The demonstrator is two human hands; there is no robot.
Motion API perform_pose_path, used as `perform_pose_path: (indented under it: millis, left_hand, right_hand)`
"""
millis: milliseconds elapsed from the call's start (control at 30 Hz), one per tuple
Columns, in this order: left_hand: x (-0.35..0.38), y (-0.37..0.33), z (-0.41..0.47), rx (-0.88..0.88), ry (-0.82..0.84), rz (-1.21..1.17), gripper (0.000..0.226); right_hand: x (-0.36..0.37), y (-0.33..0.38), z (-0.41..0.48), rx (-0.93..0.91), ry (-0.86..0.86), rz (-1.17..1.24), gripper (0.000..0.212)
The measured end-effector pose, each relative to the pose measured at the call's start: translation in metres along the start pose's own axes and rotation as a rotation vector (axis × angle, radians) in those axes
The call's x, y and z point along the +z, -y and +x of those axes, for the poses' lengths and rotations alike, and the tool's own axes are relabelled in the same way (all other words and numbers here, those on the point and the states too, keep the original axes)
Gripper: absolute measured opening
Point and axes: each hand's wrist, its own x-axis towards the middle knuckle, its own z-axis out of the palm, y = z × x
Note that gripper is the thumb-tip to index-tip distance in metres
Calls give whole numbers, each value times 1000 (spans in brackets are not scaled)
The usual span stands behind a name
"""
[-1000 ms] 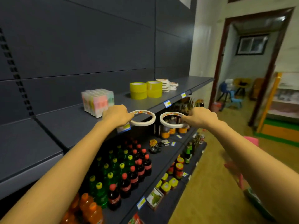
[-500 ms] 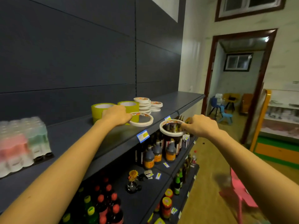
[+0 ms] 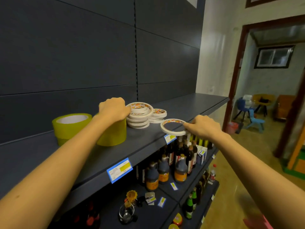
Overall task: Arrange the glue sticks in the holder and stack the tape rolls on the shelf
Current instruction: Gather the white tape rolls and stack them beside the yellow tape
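My left hand [image 3: 113, 109] grips a thin white tape roll [image 3: 140, 110] that sits on top of a stack of white rolls [image 3: 138, 123] on the dark shelf [image 3: 145, 141]. A second, lower stack [image 3: 158, 115] stands just behind it to the right. In my right hand [image 3: 202, 127] is another thin white tape roll [image 3: 173, 128], held flat just above the shelf's front edge. Two wide yellow tape rolls stand to the left: one [image 3: 71, 125] in the open, the other [image 3: 113, 134] partly hidden under my left forearm. The glue sticks are out of view.
Blue price tags [image 3: 119, 170] hang on the shelf's front edge. Lower shelves hold dark sauce bottles [image 3: 163, 171], green bottles and a small glass [image 3: 126, 212]. A doorway [image 3: 267, 96] opens to the right, with blue chairs beyond it.
I have stepped right along the shelf, and the glue stick pack has left view. My left hand carried its roll onto the white stack; my right hand brought its roll up to the shelf edge.
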Motion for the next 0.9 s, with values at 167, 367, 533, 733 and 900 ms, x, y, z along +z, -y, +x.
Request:
perform_pose_path:
  millis: [167, 367, 533, 733, 900]
  left_hand:
    - [15, -23, 41, -128, -54, 56, 31]
    - [33, -42, 87, -278, 9, 131, 25]
    - [51, -48, 106, -373, 63, 221, 27]
    - [61, -49, 114, -415, 84, 374, 35]
    - [51, -44, 107, -420, -61, 454, 42]
  right_hand:
    - [14, -12, 79, -107, -6, 71, 57]
    - [21, -17, 160, -235, 6, 120, 51]
    - [42, -11, 206, -318, 54, 121, 52]
    - [66, 8, 237, -405, 163, 127, 51]
    - [56, 19, 245, -463, 118, 34, 48]
